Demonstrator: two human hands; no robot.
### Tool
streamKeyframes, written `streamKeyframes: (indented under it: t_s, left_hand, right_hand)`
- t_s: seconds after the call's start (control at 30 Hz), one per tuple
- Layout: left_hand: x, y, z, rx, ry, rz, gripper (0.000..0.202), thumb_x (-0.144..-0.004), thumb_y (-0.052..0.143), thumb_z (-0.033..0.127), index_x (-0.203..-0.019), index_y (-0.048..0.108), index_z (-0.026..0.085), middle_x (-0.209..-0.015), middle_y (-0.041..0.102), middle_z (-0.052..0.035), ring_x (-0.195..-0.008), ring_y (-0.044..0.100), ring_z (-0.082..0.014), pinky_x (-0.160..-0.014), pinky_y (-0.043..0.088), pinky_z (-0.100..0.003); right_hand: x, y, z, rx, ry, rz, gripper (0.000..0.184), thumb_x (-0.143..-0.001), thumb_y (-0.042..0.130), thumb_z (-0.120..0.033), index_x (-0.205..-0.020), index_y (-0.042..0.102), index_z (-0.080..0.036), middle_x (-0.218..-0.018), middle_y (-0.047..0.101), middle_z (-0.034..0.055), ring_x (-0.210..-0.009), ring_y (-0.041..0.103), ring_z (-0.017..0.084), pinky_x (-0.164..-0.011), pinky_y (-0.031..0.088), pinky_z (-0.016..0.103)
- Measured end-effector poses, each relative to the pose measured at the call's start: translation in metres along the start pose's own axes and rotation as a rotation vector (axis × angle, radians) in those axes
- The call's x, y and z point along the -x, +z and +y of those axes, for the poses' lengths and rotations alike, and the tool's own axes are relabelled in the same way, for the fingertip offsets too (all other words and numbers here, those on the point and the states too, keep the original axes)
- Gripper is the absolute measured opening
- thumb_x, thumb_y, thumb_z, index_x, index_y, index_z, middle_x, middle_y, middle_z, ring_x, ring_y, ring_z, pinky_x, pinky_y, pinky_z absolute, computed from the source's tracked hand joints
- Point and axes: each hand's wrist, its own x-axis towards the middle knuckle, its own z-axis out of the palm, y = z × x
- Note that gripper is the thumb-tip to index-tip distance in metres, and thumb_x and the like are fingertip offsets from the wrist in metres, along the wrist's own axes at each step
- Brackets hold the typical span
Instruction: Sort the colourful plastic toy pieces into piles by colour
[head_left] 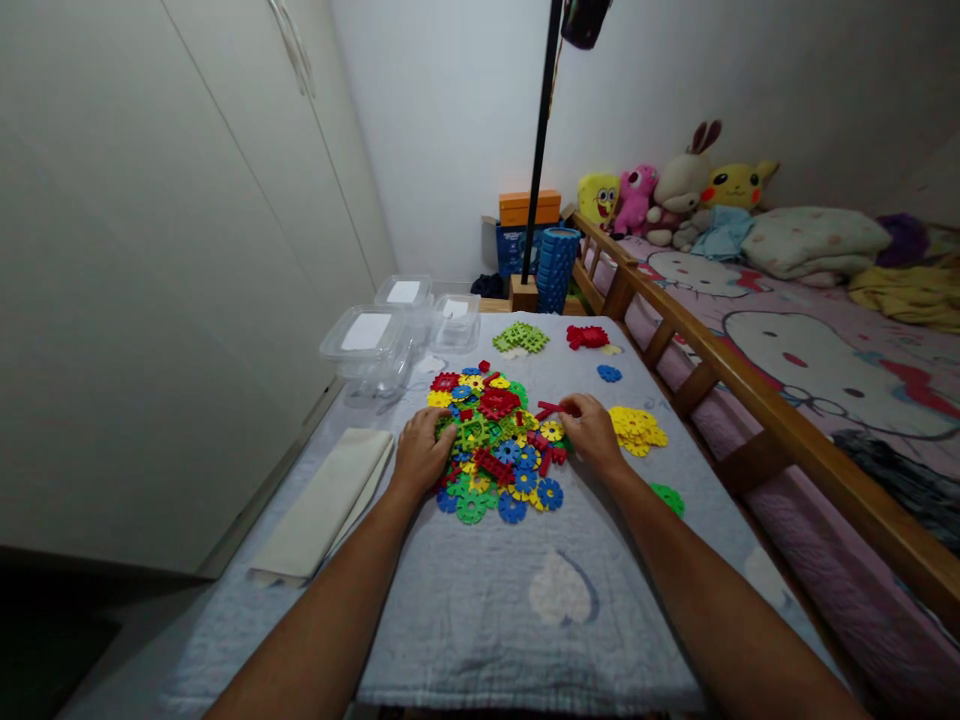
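A mixed pile of plastic interlocking building pieces (480, 430) lies mid-table, in red, blue, yellow and green. My left hand (424, 447) rests at the pile's left edge with its fingers curled in. Light green pieces lie by its thumb; what its fingertips hold, if anything, is hidden. At the pile's right side, my right hand (592, 432) is closed, and a red plastic piece (550, 408) sticks out from its fingertips. Sorted by colour beyond and beside it are light green pieces (520, 337), red pieces (587, 337), a blue piece (609, 373), yellow pieces (637, 429) and a green piece (667, 498).
Clear plastic boxes (365, 335) with white labels stand at the back left. A folded cream cloth (326, 505) lies left of my left forearm. A wooden bed rail (705, 385) borders the table's right side. Behind the table rise a black pole (538, 150) and a blue roller (558, 270).
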Motion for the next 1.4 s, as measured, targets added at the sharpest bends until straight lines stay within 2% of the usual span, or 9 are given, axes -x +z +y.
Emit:
streamKeyframes:
  t_s: [0.2, 0.4, 0.57, 0.77, 0.97, 1.03, 1.2, 1.3, 1.4]
  left_hand:
    - [0.0, 0.0, 0.0, 0.012, -0.007, -0.001, 0.03, -0.092, 0.05, 0.038, -0.115, 0.064, 0.023, -0.123, 0.065, -0.0091, -0.119, 0.058, -0.0279, -0.107, 0.043, -0.047]
    - [0.001, -0.001, 0.002, 0.023, -0.028, 0.0, 0.03, -0.092, 0.051, 0.039, -0.114, 0.064, 0.024, -0.124, 0.065, -0.0083, -0.12, 0.058, -0.0277, -0.107, 0.043, -0.047]
    - [0.001, -0.002, 0.003, 0.034, -0.023, -0.005, 0.031, -0.091, 0.051, 0.039, -0.113, 0.065, 0.023, -0.123, 0.065, -0.0093, -0.119, 0.059, -0.0285, -0.107, 0.043, -0.049]
    - [0.001, 0.0, 0.001, 0.039, -0.018, 0.018, 0.029, -0.091, 0.052, 0.039, -0.113, 0.065, 0.025, -0.123, 0.066, -0.0081, -0.118, 0.059, -0.028, -0.107, 0.044, -0.048]
    - [0.001, 0.0, 0.001, 0.035, -0.013, 0.022, 0.028, -0.091, 0.052, 0.04, -0.111, 0.065, 0.026, -0.122, 0.066, -0.0072, -0.117, 0.06, -0.0277, -0.106, 0.045, -0.048]
    - [0.002, 0.0, 0.001, 0.033, -0.01, 0.024, 0.028, -0.091, 0.052, 0.039, -0.112, 0.065, 0.026, -0.122, 0.066, -0.0076, -0.117, 0.06, -0.0277, -0.106, 0.045, -0.048]
    - [0.002, 0.0, 0.001, 0.033, -0.017, 0.014, 0.03, -0.091, 0.052, 0.04, -0.113, 0.065, 0.024, -0.124, 0.065, -0.009, -0.119, 0.059, -0.0289, -0.107, 0.044, -0.049]
    - [0.002, -0.001, 0.002, 0.025, -0.018, 0.012, 0.031, -0.091, 0.051, 0.04, -0.114, 0.065, 0.024, -0.124, 0.065, -0.0087, -0.119, 0.059, -0.0292, -0.107, 0.044, -0.05]
    - [0.001, -0.001, 0.001, 0.02, -0.014, 0.003, 0.031, -0.091, 0.051, 0.04, -0.114, 0.065, 0.024, -0.125, 0.065, -0.0088, -0.119, 0.059, -0.0289, -0.107, 0.044, -0.049]
  right_hand:
    - [-0.059, -0.019, 0.021, 0.042, 0.135, 0.008, 0.013, -0.073, 0.055, -0.019, -0.082, 0.065, -0.02, -0.079, 0.068, 0.0024, -0.074, 0.059, 0.018, -0.069, 0.042, 0.028]
    - [-0.129, -0.029, 0.061, 0.219, 0.333, 0.064, 0.022, -0.068, 0.057, -0.013, -0.081, 0.073, -0.018, -0.089, 0.075, 0.0065, -0.086, 0.065, 0.02, -0.075, 0.045, 0.028]
    - [-0.159, -0.035, 0.094, 0.27, 0.448, 0.104, 0.018, -0.065, 0.06, -0.009, -0.075, 0.073, -0.016, -0.083, 0.074, 0.0089, -0.082, 0.066, 0.022, -0.074, 0.048, 0.031]
    - [-0.169, -0.029, 0.113, 0.276, 0.486, 0.122, 0.011, -0.066, 0.063, -0.006, -0.07, 0.069, -0.015, -0.077, 0.071, 0.0083, -0.079, 0.065, 0.023, -0.073, 0.05, 0.033]
    - [-0.167, -0.032, 0.118, 0.29, 0.531, 0.154, 0.02, -0.073, 0.063, -0.014, -0.09, 0.071, -0.012, -0.089, 0.072, 0.0131, -0.082, 0.066, 0.025, -0.07, 0.051, 0.033]
    - [-0.163, -0.039, 0.117, 0.295, 0.516, 0.139, 0.02, -0.07, 0.064, -0.013, -0.088, 0.072, -0.014, -0.089, 0.072, 0.0123, -0.084, 0.067, 0.024, -0.071, 0.05, 0.032]
    - [-0.147, -0.052, 0.114, 0.322, 0.445, 0.001, 0.012, -0.063, 0.074, -0.018, -0.076, 0.072, -0.019, -0.077, 0.07, 0.0044, -0.081, 0.066, 0.022, -0.073, 0.048, 0.029]
    - [-0.137, -0.053, 0.113, 0.427, 0.331, -0.12, 0.02, -0.06, 0.08, -0.024, -0.079, 0.074, -0.021, -0.08, 0.071, 0.0046, -0.088, 0.065, 0.024, -0.077, 0.048, 0.03]
    - [-0.129, -0.052, 0.114, 0.484, 0.239, -0.193, 0.023, -0.064, 0.078, -0.024, -0.086, 0.076, -0.02, -0.089, 0.073, 0.0071, -0.09, 0.065, 0.023, -0.078, 0.047, 0.029]
